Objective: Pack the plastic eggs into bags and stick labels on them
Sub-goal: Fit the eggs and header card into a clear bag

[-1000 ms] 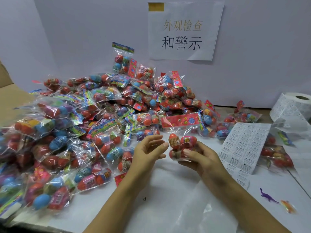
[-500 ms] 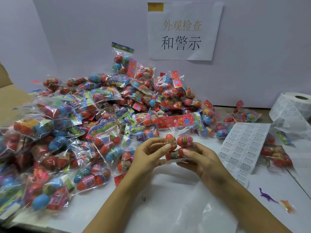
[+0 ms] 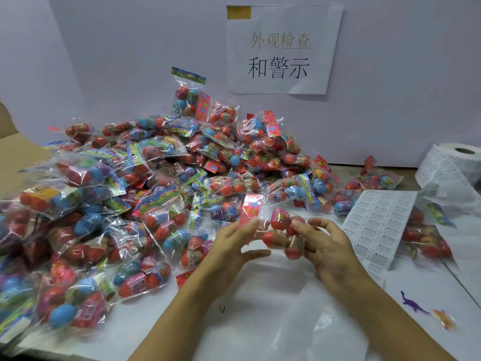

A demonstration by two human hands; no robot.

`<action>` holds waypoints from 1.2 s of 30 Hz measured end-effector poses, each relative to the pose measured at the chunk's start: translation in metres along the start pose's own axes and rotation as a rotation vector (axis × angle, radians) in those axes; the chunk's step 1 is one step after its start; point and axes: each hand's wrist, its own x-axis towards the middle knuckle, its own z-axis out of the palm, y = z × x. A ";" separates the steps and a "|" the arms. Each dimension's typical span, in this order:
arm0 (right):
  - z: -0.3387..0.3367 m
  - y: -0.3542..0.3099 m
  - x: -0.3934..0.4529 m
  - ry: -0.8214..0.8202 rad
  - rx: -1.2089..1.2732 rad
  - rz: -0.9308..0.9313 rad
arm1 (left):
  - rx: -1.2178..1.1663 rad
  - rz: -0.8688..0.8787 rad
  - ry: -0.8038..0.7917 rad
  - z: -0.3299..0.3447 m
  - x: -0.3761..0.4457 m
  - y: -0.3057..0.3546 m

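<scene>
A clear bag of red plastic eggs [image 3: 281,230] with a pink header card is held just above the white table [image 3: 260,321], blurred by motion. My right hand [image 3: 325,246] grips its right side, fingers curled round the eggs. On the bag's left edge, below the pink card, lie the fingertips of my left hand [image 3: 234,243], thumb spread underneath. A sheet of white warning labels [image 3: 377,225] lies right of my right hand. A large heap of packed egg bags [image 3: 145,194] fills the left and back.
A roll of labels [image 3: 453,168] stands at the far right with its strip trailing down. More egg bags [image 3: 426,241] lie beyond the sheet. A purple toy dinosaur [image 3: 412,303] and a small orange toy [image 3: 443,319] lie front right. A paper sign [image 3: 283,48] hangs on the wall.
The bag has turned in my hands: its pink header card swung from lying across the top to standing near my left fingers. Both hands stayed in about the same place.
</scene>
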 end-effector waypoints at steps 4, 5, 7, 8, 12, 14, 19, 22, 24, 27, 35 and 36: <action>-0.003 0.000 0.003 -0.024 -0.077 -0.073 | -0.131 -0.100 -0.006 0.000 0.000 0.001; -0.004 0.000 0.002 -0.055 -0.092 -0.086 | -0.160 -0.114 -0.007 -0.001 0.000 0.002; -0.004 -0.001 -0.001 -0.113 -0.147 -0.112 | -0.207 -0.149 0.014 -0.003 0.001 0.001; -0.003 -0.001 -0.003 -0.130 -0.193 -0.130 | -0.204 -0.170 0.030 -0.002 0.000 0.002; 0.000 -0.002 -0.010 -0.216 -0.288 -0.169 | -0.002 -0.142 -0.019 0.000 0.000 0.000; 0.001 -0.002 -0.011 -0.230 -0.300 -0.169 | 0.144 -0.091 -0.083 -0.003 -0.002 -0.002; 0.000 -0.003 -0.006 -0.141 -0.156 -0.092 | 0.079 -0.044 0.007 -0.005 0.001 -0.004; 0.001 -0.004 -0.008 -0.175 -0.244 -0.096 | 0.012 -0.043 0.015 -0.004 0.002 -0.004; 0.002 -0.003 -0.011 -0.199 -0.269 -0.096 | 0.010 -0.057 0.020 -0.003 0.001 -0.004; 0.003 -0.003 -0.012 -0.209 -0.282 -0.093 | 0.011 -0.087 0.022 -0.001 0.000 -0.003; 0.003 -0.003 -0.014 -0.227 -0.296 -0.083 | 0.073 -0.048 0.044 -0.001 0.001 -0.003; 0.003 -0.003 -0.014 -0.227 -0.302 -0.078 | 0.080 -0.043 0.056 -0.002 0.001 -0.004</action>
